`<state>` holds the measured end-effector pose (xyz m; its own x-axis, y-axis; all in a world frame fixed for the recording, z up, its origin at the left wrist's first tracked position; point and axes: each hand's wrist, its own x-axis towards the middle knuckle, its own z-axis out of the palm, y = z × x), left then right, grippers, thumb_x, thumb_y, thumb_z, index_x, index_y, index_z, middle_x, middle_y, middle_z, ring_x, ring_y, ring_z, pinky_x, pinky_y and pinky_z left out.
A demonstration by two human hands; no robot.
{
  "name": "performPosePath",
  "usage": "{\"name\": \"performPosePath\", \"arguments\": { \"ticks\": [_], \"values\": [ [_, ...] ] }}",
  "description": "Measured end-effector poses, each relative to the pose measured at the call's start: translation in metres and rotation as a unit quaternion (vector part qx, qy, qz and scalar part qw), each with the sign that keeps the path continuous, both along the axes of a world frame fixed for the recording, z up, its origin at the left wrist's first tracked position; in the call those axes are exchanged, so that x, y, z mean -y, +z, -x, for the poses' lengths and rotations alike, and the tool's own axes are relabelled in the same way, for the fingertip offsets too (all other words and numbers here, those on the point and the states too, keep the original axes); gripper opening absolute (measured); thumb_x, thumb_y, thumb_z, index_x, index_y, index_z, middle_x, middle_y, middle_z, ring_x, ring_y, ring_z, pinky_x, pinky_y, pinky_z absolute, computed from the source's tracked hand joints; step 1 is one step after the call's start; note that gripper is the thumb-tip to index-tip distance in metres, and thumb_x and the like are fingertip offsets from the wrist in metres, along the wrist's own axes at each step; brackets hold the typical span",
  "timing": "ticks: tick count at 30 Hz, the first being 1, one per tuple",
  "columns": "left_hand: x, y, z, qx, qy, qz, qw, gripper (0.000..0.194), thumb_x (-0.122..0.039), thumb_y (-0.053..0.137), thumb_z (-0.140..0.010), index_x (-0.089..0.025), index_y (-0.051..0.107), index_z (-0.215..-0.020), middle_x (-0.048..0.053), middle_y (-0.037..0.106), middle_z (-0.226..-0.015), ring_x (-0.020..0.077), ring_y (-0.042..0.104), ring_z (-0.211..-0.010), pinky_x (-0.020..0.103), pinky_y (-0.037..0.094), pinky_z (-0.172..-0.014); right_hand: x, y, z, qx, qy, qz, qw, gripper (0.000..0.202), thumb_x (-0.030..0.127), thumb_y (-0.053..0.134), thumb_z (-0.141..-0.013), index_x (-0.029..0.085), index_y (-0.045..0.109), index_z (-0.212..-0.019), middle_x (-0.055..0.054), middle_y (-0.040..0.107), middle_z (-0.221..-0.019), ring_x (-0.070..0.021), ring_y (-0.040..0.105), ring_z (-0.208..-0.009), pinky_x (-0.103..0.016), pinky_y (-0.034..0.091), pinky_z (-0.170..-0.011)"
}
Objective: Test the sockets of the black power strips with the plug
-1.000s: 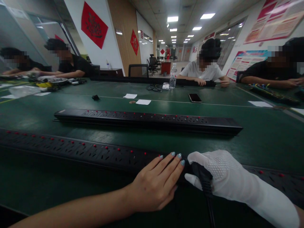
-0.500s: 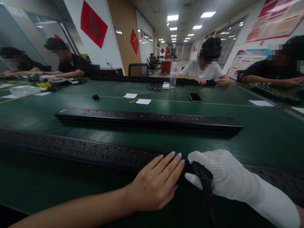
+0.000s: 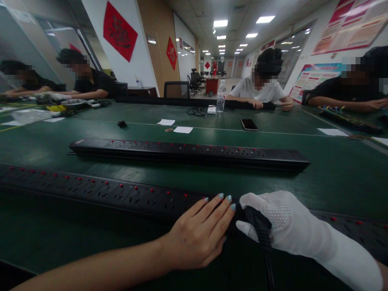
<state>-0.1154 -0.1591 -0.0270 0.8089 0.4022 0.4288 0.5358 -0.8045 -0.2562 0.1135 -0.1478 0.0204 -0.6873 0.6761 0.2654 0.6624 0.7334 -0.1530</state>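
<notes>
A long black power strip [image 3: 121, 196] with red lights or buttons and rows of sockets runs across the near part of the green table. My bare left hand [image 3: 201, 234] lies on top of it, fingers stretched out side by side, pale blue nails at its far edge. Just to the right, my right hand [image 3: 281, 220] in a white dotted glove grips a black plug [image 3: 257, 222] over the strip. The plug's cable hangs down toward the lower edge of the view. Its prongs are hidden. Beyond lies a second, shorter-looking black power strip [image 3: 188, 153].
Farther back on the green table [image 3: 91, 131] are a phone [image 3: 249, 124], paper pieces [image 3: 183, 129], a water bottle [image 3: 221, 98], a coiled cable and a small black part [image 3: 122, 124]. Several people sit around the far side, one behind another long black strip [image 3: 169, 102].
</notes>
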Motion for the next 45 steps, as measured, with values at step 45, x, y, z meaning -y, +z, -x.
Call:
{"name": "performPosePath", "arguments": {
  "ticks": [45],
  "values": [
    [0.0007, -0.0013, 0.001, -0.007, 0.006, 0.006, 1.0, 0.052, -0.03, 0.036, -0.088, -0.008, 0.031, -0.136, 0.01, 0.033, -0.141, 0.0239, 0.032, -0.129, 0.036, 0.036, -0.099, 0.0008, 0.0018, 0.0027, -0.028, 0.017, 0.033, 0.999, 0.012, 0.031, 0.049, -0.083, 0.019, 0.051, -0.084, 0.001, 0.056, -0.069, -0.0107, 0.051, -0.056, -0.024, 0.035, -0.05]
  ]
}}
